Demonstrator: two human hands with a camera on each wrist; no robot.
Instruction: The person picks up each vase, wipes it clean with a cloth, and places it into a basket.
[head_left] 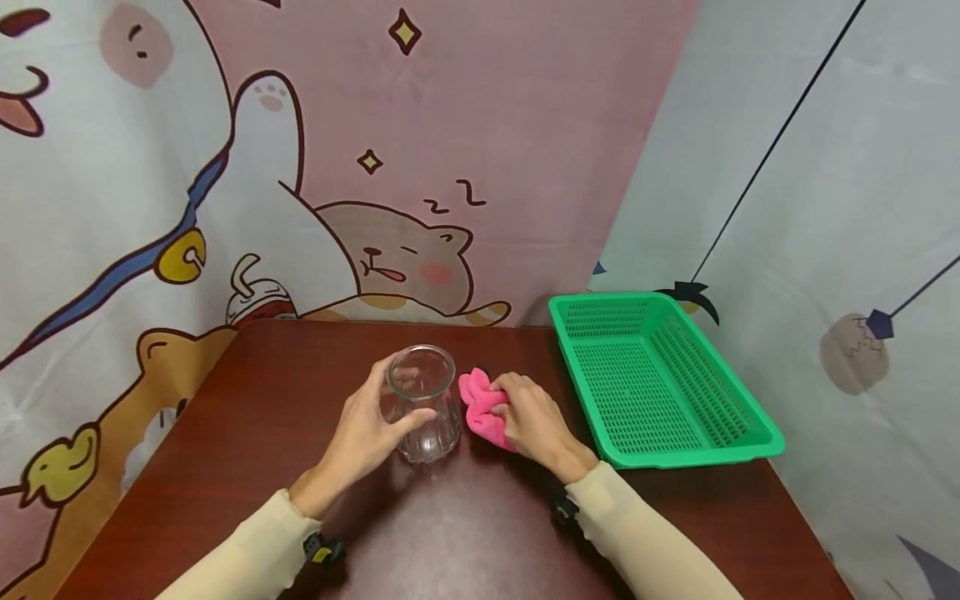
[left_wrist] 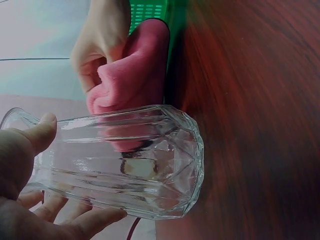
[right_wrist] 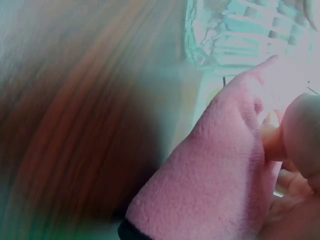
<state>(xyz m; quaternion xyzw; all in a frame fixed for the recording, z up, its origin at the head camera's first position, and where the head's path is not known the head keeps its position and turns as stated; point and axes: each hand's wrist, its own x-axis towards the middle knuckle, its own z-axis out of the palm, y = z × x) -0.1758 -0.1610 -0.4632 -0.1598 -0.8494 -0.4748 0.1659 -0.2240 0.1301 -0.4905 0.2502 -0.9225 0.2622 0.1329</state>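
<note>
Along the left side of the scene and behind the reddish-brown table [head_left: 465, 542] hangs a printed backdrop [head_left: 525, 125], pink and white, bearing cartoon animals, among them a tan one with closed eyes. Next in order, a cream left sleeve [head_left: 243, 546] enters from the lower edge, a small dark device [head_left: 322, 548] fitted at its cuff.

The left hand [head_left: 367, 425] holds a clear glass vase [head_left: 427, 417]: thumb on the near side, remaining fingers spread around the far side, the grip set as wide as the glass. The vase is over the middle of the table, mouth uppermost in the head view, with ribbed walls and a faceted base. Whether the base touches the tabletop cannot be determined.

Just right of the vase is a bright pink cloth [head_left: 482, 408], bunched, plush in texture, with a dark edge visible in both wrist views. Contact between cloth and glass cannot be confirmed; from the left wrist, part of the cloth shows through the vase wall. The right hand [head_left: 534, 421] pinches the cloth, fingers drawn in narrow, thumb against the fabric. A matching cream right sleeve [head_left: 652, 533] follows.

Farther right, a green plastic basket [head_left: 697, 457], rectangular with perforated walls and floor, occupies the table's right side, apart from the vase. Beyond it hangs a pale grey printed sheet [head_left: 825, 208].
</note>
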